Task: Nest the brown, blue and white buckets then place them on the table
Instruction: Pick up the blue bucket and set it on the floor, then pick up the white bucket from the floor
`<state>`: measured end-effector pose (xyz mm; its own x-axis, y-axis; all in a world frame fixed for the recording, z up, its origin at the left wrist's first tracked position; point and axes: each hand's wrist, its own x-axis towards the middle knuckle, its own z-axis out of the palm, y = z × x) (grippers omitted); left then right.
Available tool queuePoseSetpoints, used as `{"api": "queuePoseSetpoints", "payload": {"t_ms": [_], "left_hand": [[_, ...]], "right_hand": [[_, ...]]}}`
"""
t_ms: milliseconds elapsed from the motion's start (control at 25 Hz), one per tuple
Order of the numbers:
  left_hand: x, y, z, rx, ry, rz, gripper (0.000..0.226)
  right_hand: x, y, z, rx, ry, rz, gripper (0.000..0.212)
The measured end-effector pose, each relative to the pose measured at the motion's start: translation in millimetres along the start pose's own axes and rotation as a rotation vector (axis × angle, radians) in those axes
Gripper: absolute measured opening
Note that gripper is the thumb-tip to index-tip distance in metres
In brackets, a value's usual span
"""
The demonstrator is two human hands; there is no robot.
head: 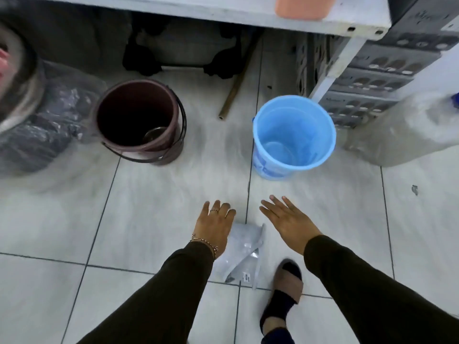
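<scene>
A brown bucket (139, 120) with a dark wire handle stands upright on the tiled floor at the left, a small shiny object lying in its bottom. A light blue bucket (293, 135) stands upright to its right, beside the table leg. My left hand (214, 225) and my right hand (288, 220) hover side by side over the floor in front of both buckets, fingers spread, holding nothing. The white table (223, 13) edge runs along the top. No white bucket shows.
A crumpled grey plastic bag (244, 254) lies on the floor under my hands, near my sandalled foot (285, 291). Grey crates (377, 78) stack at the right, wrapped bundles (44, 125) at the left, a rod (236, 83) leans under the table, an orange container (303, 6) sits on top.
</scene>
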<state>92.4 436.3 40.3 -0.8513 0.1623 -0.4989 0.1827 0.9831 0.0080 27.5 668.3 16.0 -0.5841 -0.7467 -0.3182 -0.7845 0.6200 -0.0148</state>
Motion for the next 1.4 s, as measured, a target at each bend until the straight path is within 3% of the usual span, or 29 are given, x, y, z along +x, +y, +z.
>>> {"api": "queuePoseSetpoints", "payload": {"t_ms": [120,200,280,360,440,520,600,760,880,960,1040,1200,1280,1400], "left_hand": [[-44,16,58,-0.227,-0.066,0.049,0.035],[-67,32,96,-0.280,-0.138,0.124,0.034],[-86,53,131,-0.373,-0.270,0.113,0.046],[-101,69,154,-0.536,-0.386,-0.033,0.064],[-109,76,160,-0.742,-0.313,-0.322,0.070],[-108,62,152,-0.977,-0.094,-0.629,0.065],[-101,34,142,-1.128,0.102,-0.735,0.067],[-66,-29,123,-1.065,0.209,-0.582,0.077],[-39,-53,119,-1.008,0.096,-0.450,0.079],[-29,-54,118,-1.070,0.029,-0.413,0.082],[-21,-48,114,-1.154,0.057,-0.417,0.083],[-14,-38,102,-1.136,0.076,-0.424,0.084],[-12,-34,96,-1.056,-0.025,-0.429,0.086],[-4,-28,76,-0.897,-0.176,-0.506,0.087]], "right_hand": [[0,-40,53,0.015,-0.211,-0.060,0.068],[1,-63,78,0.044,-0.261,-0.047,0.062],[-2,-83,92,0.070,-0.190,-0.022,0.057],[-7,-97,99,0.084,-0.033,-0.028,0.056],[-12,-106,97,0.184,0.006,0.045,0.048],[-5,-111,87,0.324,-0.006,0.249,0.037],[11,-113,76,0.470,0.048,0.432,0.030],[43,-100,60,0.844,0.021,0.730,0.035],[58,-89,60,1.174,0.055,0.902,0.048],[62,-85,61,1.316,0.094,0.967,0.045],[63,-77,66,1.324,0.021,1.024,0.040],[55,-62,79,1.378,-0.288,1.100,0.030],[53,-58,77,1.393,-0.367,1.074,0.037],[53,-44,61,1.272,-0.329,1.006,0.061]]}}
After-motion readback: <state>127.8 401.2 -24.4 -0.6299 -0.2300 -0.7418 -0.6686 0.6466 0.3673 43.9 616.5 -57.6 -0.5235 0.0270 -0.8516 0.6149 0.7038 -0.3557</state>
